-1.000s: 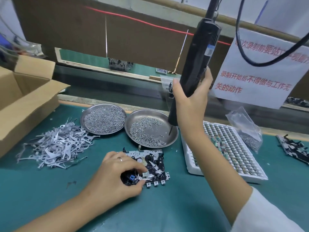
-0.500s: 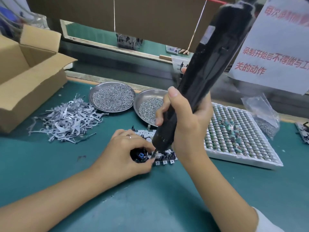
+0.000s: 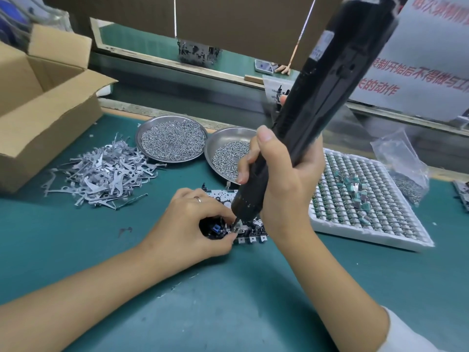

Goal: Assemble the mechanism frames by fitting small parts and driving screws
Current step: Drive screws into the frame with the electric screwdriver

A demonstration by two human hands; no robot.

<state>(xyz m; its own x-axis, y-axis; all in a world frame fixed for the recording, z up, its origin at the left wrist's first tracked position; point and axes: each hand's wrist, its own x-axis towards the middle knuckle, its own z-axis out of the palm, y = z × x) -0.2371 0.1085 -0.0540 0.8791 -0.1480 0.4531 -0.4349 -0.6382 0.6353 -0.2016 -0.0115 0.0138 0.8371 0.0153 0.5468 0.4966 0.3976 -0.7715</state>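
My left hand (image 3: 187, 224) pinches the near-left corner of the mechanism frame (image 3: 250, 231) against the worktop (image 3: 228, 301), thumb and forefinger curled round the dark part with the blue piece. My right hand (image 3: 284, 184) is wrapped tight round the lower body of the black electric screwdriver (image 3: 317, 110), its fingers (image 3: 247, 161) curled over the front of the barrel.

A second ago the driver hung high above the screw dish, bit in the air; since then I have swung it down and leaned it, and now the bit tip sits on the frame just beside my left fingertips. I judge a screw is under the bit, though it is too small to make out, so this looks like the driving step.

Just beyond my right fingers lies the dish of longer screws (image 3: 228, 158), partly hidden by the driver, and past it to the left the dish of small screws (image 3: 172, 141). Farther left of my left hand is the heap of stamped metal levers (image 3: 101, 174), then the cardboard box (image 3: 38, 110). To the right of my right wrist lies the white parts tray (image 3: 368, 212).
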